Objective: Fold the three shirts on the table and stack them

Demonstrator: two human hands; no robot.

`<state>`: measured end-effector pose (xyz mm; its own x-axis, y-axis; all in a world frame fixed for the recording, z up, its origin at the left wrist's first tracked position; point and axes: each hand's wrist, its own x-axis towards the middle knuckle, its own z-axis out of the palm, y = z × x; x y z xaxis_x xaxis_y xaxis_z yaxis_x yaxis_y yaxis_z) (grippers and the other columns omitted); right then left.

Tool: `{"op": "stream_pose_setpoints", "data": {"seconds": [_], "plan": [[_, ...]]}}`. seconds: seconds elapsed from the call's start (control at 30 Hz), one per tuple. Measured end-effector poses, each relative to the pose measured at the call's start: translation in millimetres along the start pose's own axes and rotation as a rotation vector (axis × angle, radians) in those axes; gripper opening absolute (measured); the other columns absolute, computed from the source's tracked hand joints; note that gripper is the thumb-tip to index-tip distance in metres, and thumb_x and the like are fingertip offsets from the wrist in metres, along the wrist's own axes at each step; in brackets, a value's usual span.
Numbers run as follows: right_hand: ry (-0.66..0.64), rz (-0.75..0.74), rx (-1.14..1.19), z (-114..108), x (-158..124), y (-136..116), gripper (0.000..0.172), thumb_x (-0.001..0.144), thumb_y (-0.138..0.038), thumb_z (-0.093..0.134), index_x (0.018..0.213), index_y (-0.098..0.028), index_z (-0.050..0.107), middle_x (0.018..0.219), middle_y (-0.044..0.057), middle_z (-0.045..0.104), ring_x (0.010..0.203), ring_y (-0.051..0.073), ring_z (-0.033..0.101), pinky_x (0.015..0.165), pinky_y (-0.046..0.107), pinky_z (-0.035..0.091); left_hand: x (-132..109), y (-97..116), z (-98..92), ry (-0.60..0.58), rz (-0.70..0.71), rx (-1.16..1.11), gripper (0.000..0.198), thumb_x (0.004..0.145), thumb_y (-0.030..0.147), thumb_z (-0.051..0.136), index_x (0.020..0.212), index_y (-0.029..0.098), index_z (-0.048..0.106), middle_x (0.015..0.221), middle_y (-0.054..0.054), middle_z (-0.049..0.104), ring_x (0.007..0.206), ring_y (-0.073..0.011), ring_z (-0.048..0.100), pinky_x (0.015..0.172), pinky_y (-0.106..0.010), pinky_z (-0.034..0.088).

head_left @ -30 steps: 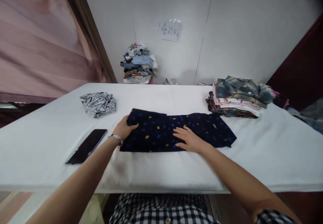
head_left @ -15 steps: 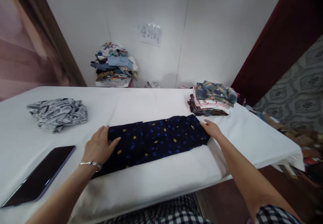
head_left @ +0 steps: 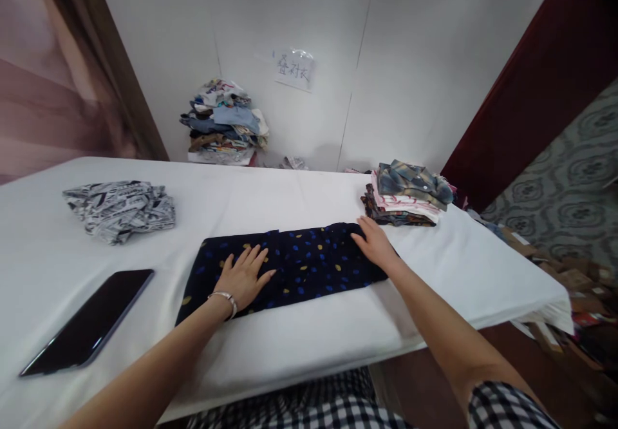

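Folded navy fabric garment with blue and yellow spots (head_left: pixel 309 265), lying on the near part of the white-draped worktop (head_left: pixel 290 200), long axis left to right, beneath both hands. The left hand (head_left: pixel 243 279) rests open, fingers spread, on its left portion; the right hand (head_left: pixel 377 247) touches its right end, thumb apart from fingers; whether it pinches cloth cannot be told.

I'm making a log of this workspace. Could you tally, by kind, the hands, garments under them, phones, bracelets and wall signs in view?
Hands: 2 (left hand, right hand)
Navy patterned garment: 1
Phone: 1
Bracelet: 1
Wall sign: 1
Total: 6
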<state>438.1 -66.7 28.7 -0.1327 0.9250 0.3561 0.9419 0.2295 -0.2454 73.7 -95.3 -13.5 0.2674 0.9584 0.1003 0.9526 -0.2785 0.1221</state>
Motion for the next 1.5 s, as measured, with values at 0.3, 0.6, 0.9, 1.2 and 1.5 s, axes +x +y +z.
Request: {"op": "stream_pose_setpoints", "data": {"seconds": [0.3, 0.6, 0.9, 1.2, 1.5], "plan": [[-0.441, -0.101, 0.082, 63, 9, -79, 0.068, 0.092, -0.059, 0.034, 0.147, -0.018, 0.034, 0.157, 0.010, 0.022, 0.146, 0.026, 0.014, 0.115, 0.050, 0.009, 0, 3, -0.7, -0.014, -0.025, -0.111, 0.064, 0.088, 0.054, 0.039, 0.142, 0.018, 0.042, 0.151, -0.012, 0.035, 0.142, -0.0315, 0.026, 0.114, -0.057, 0.013], [-0.436, -0.098, -0.005, 67, 3, -73, 0.068, 0.094, -0.059, 0.026, 0.147, -0.018, 0.033, 0.157, 0.008, 0.021, 0.146, 0.023, 0.014, 0.116, 0.047, 0.010, -7, -43, -42.4, 0.235, -0.390, -0.349, 0.057, 0.087, 0.047, 0.040, 0.131, 0.012, 0.052, 0.144, -0.015, 0.047, 0.133, -0.0278, 0.042, 0.110, -0.040, 0.033], [-0.346, -0.123, 0.062, 79, 0, -66, 0.061, 0.092, -0.056, 0.036, 0.143, -0.023, 0.042, 0.154, 0.008, 0.030, 0.144, 0.026, 0.022, 0.115, 0.051, 0.015, -32, -78, -51.3, 0.005, -0.815, -0.672, 0.050, 0.067, 0.052, 0.067, 0.101, 0.015, 0.065, 0.096, -0.018, 0.072, 0.090, -0.0337, 0.068, 0.067, -0.037, 0.054], [0.085, 0.182, 1.027, 48, -2, -67, 0.045, 0.081, -0.051, 0.056, 0.112, -0.019, 0.064, 0.114, 0.013, 0.068, 0.110, 0.027, 0.063, 0.101, 0.048, 0.043, 5, -10, -120.8, 0.038, -0.545, -1.214, 0.036, 0.062, 0.038, 0.077, 0.088, 0.016, 0.064, 0.081, -0.008, 0.073, 0.075, -0.0231, 0.070, 0.067, -0.032, 0.057], [-0.255, 0.531, 1.401, 4, -35, -39, 0.075, 0.088, -0.071, 0.018, 0.137, -0.021, 0.045, 0.121, 0.012, 0.065, 0.108, 0.028, 0.064, 0.086, 0.044, 0.054, 61, 123, -102.2, -0.003, -0.044, -1.292, 0.054, 0.080, 0.041, 0.064, 0.126, 0.015, 0.050, 0.119, -0.016, 0.063, 0.102, -0.0241, 0.064, 0.092, -0.042, 0.050]]}}
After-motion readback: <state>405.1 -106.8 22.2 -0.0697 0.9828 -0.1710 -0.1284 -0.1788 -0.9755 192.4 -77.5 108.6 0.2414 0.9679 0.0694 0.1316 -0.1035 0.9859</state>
